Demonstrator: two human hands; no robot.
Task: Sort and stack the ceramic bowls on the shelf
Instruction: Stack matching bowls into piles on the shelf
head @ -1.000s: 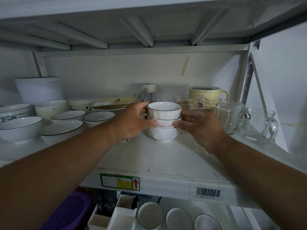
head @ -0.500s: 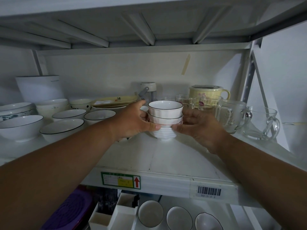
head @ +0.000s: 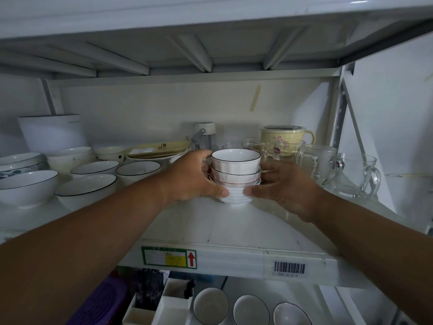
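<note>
You are holding the stack of small bowls (head: pixel 236 174) between both hands in the middle of the shelf (head: pixel 234 231). Your left hand (head: pixel 192 177) is curling round the stack's left side, thumb lying across the front of the ribbed bottom bowl and the fingers (head: pixel 206 168) wrapping behind the upper bowls. Your right hand (head: pixel 284 186) is closing on the right side, thumb tip pressing the ribbed bowl near your left thumb and the other fingers reaching round the back.

Against the frame a second ago, the stack is sitting lower: the ribbed bottom bowl is now meeting the shelf surface, though whether its full weight is down you cannot tell from here. Your two thumbs are also lower on the stack than before, on the ribbed bowl instead of on the bowls above it. The top bowl, white with a thin dark rim, is sitting level in the two below it.

To the left, the wide dark-rimmed bowls (head: pixel 91 170) are standing where they were, with the patterned bowl (head: pixel 18 161) and the tall white container (head: pixel 52 132) behind them. To the right, the glass mugs (head: pixel 356 174) and the yellow lidded cup (head: pixel 284 137) are likewise unmoved, just behind and beside your right hand. On the lower shelf, three bowls (head: pixel 250 308) are showing beside a white divided tray (head: pixel 164 303).
</note>
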